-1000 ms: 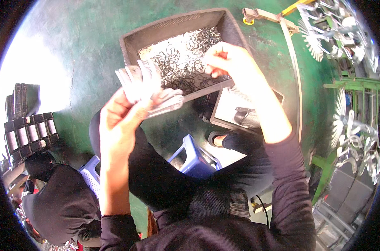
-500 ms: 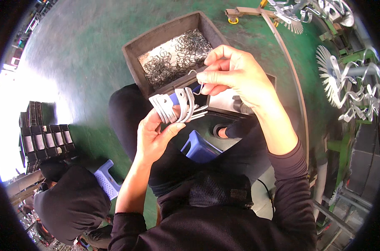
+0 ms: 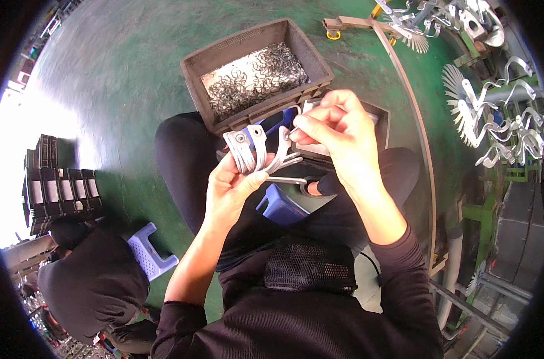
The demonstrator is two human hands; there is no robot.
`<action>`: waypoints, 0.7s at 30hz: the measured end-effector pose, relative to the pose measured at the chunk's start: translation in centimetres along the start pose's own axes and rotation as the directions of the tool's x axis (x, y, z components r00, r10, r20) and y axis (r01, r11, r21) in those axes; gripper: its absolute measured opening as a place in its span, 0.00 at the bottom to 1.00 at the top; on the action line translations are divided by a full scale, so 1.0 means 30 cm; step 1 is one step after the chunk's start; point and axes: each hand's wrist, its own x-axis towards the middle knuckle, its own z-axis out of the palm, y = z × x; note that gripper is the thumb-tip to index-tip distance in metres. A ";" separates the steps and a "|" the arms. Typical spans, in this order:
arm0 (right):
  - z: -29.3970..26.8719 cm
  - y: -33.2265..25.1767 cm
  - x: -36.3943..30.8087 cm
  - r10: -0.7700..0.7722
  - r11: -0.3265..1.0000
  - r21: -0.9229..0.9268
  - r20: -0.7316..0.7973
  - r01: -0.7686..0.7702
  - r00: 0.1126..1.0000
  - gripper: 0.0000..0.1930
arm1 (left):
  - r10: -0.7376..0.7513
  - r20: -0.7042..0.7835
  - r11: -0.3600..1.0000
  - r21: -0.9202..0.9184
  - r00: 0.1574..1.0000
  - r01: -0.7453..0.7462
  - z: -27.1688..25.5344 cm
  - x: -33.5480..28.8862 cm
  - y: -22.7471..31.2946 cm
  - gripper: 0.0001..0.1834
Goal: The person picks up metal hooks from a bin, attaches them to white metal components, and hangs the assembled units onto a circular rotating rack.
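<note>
Head view: right hand (image 3: 338, 128) now touches metal brackets (image 3: 257, 149).

Light: bright daylight, blown-out glare at the left edge
Floor (image 3: 134, 78): soft green sheen, faint shadows
Edges: strong fisheye bending, black vignette
Focus: centre sharp, rim softer

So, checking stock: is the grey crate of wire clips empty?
No, the grey crate holds a layer of small wire clips across its bottom.

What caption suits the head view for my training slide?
Seated person's left hand grips a fan of grey metal brackets while the right hand pinches one, above a crate of wire clips.
</note>
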 end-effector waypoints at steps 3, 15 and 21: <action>-0.018 0.008 -0.047 -0.057 0.997 0.054 -0.053 0.060 0.997 0.14 | -0.032 0.015 0.986 -0.162 0.999 0.034 0.013 0.000 -0.016 0.19; 0.001 -0.001 -0.173 -0.492 0.845 -0.224 0.031 0.486 0.870 0.14 | 0.101 -0.214 0.995 0.022 0.972 -0.099 -0.022 0.104 0.123 0.14; 0.019 0.094 -0.152 -0.465 0.844 -0.297 0.010 0.447 0.885 0.12 | 0.182 -0.126 0.978 0.128 0.975 -0.166 0.051 0.079 0.193 0.15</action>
